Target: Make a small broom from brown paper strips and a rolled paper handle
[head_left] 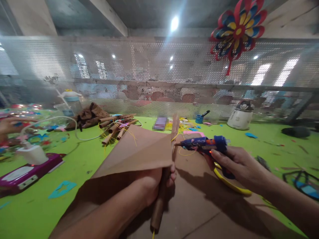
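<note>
My right hand [235, 162] is wrapped around a dark blue hot glue gun [204, 144] with a small red light showing. Its nozzle points left, at or very near the upright edge of a large brown paper sheet [147, 146]. Under the folded part of that sheet, my left hand [152, 184] is closed around a brown paper tube [159, 209], its fingertips showing at the right side. A yellow string hangs from the tube's lower end. More brown paper [194, 205] spreads beneath both hands. A curved yellow handle [231, 184] lies below the glue gun.
Several brown paper tubes [117, 127] with yellow strings lie behind, beside a brown cloth [91, 116]. A purple power strip [25, 176] with a white charger stands left. A white bottle [240, 116] is at the back right. Another person's hand [7, 127] shows at the left edge.
</note>
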The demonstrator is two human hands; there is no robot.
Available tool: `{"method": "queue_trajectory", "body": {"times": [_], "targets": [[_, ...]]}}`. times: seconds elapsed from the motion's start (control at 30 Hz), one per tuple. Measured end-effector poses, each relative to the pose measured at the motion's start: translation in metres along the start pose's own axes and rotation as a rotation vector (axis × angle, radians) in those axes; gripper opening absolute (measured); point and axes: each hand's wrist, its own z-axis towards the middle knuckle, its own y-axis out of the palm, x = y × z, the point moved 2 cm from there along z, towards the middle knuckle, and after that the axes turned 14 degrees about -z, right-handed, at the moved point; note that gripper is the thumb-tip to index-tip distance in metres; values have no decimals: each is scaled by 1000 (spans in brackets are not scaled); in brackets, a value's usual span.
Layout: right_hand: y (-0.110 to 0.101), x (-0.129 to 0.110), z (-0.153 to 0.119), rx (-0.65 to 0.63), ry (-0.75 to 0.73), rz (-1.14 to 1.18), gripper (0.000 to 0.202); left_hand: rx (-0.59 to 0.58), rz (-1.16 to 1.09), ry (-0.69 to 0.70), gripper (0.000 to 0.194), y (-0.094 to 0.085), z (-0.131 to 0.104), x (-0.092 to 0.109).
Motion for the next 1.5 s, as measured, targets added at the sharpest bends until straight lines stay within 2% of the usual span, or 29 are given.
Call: {"method": "queue_trajectory", "body": {"times": [0.2, 0.37, 0.57, 1.0, 1.2, 1.5], "targets": [[-1, -3, -1, -4, -11, 2, 41, -98, 27, 62, 15, 2, -2, 5], [1, -3, -4, -29, -28, 23, 39, -90, 17, 80, 13, 1, -1, 5], [-2, -5, -1, 38, 17, -26, 43, -101, 29, 58, 17, 4, -3, 5], [-1, -9, -5, -54, -73, 27, 34, -116, -10, 38, 19, -1, -1, 7], [-2, -5, -4, -83, -50, 66, 35, -113, 5, 30, 15, 1, -1, 8], [1, -3, -1, -22, -8, 29, 39, -107, 18, 37, 13, 1, -1, 5]]}}
